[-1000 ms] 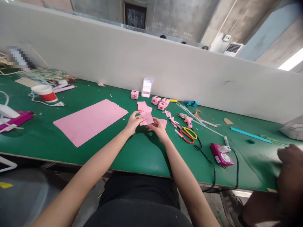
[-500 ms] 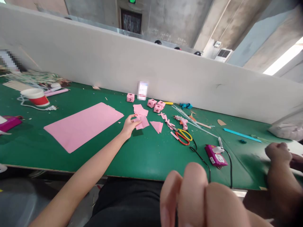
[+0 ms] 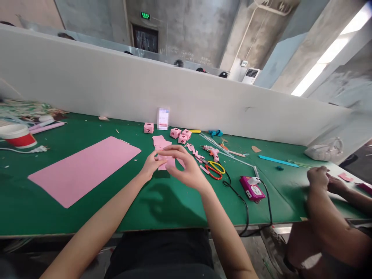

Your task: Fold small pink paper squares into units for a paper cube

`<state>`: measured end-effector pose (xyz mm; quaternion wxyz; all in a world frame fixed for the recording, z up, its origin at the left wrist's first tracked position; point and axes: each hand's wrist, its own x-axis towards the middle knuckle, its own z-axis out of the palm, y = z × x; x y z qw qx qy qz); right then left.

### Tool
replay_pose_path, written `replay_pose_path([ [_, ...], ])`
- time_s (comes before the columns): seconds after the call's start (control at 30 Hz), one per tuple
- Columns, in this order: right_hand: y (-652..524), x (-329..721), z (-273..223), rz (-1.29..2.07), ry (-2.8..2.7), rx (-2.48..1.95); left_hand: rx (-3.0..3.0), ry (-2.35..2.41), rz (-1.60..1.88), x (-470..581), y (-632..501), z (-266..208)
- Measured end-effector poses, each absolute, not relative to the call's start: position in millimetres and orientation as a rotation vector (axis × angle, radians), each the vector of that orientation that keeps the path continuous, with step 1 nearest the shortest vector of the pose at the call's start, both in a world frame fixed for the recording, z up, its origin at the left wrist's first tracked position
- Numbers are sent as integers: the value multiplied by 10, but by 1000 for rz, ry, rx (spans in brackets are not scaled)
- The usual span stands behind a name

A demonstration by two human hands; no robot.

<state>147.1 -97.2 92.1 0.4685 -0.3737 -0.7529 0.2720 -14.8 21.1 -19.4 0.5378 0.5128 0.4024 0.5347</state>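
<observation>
My left hand (image 3: pixel 148 166) is closed on a small pink paper square (image 3: pixel 163 164), held just above the table. My right hand (image 3: pixel 187 167) arches over the paper's right side, thumb and fingers apart; whether a fingertip touches it I cannot tell. Behind them lie more pink paper squares (image 3: pixel 158 140). Folded pink paper cubes with cut-out holes stand farther back, one (image 3: pixel 148 128) on its own and a cluster (image 3: pixel 175 133) to its right. A large pink sheet (image 3: pixel 85 170) lies flat to the left of my left hand.
Right of my hands are scissors (image 3: pixel 215 169), a pink glue gun (image 3: pixel 214 153), paper scraps (image 3: pixel 198 156) and a magenta power box (image 3: pixel 252 189) with a black cable. A white-and-red cup (image 3: pixel 20 136) stands left. At right, a co-worker's hands (image 3: pixel 319 178) are over the table.
My right hand has moved from close to the camera forward to the paper square, and its fingers have spread. My left hand still holds the square. The view has shifted.
</observation>
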Motion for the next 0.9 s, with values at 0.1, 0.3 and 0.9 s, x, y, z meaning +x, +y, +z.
replay_pose_path([
  [0.1, -397, 1418, 402, 559, -2006, -1214, 1167, 1036, 1196, -140, 166, -138],
  [0.3, -67, 1462, -207, 479, -1946, -1214, 1139, 1109, 1211, -124, 172, -127],
  [0.9, 90, 1619, -265, 528, -1601, -1297, 1073, 941, 1243, -35, 109, -38],
])
